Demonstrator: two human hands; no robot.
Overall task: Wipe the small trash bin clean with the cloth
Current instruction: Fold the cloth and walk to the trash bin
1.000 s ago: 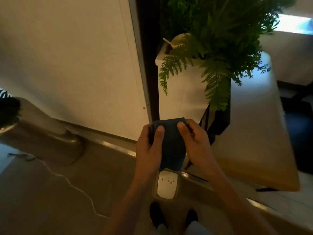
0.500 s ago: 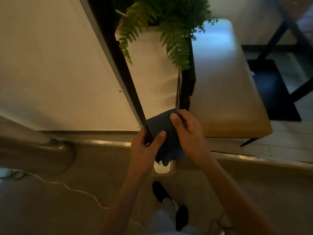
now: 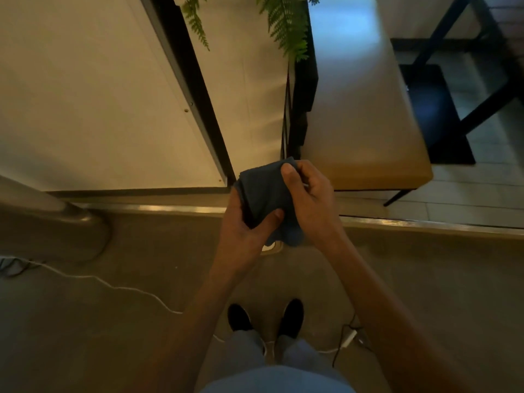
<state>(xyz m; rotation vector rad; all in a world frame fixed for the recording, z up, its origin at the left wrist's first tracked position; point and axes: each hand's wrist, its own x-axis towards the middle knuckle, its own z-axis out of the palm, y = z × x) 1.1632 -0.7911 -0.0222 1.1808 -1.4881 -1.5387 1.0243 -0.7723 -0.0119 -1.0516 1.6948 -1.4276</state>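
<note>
We hold the cloth (image 3: 265, 194) bunched in 2 hands above the bin (image 3: 272, 247), probably folding a pad before wiping. Left hand (image 3: 243, 225) grips its near side, thumb across; right hand (image 3: 309, 199) pinches its far edge. Only the bin's rim shows, below the cloth, ahead of our shoes (image 3: 292, 317).

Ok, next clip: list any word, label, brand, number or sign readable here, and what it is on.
None can be read. The dark blue cloth, gripped by the left hand and right hand, shows no label or print. The white panel, the bench and the floor are plain. The pale thing under the cloth is mostly hidden.
</note>
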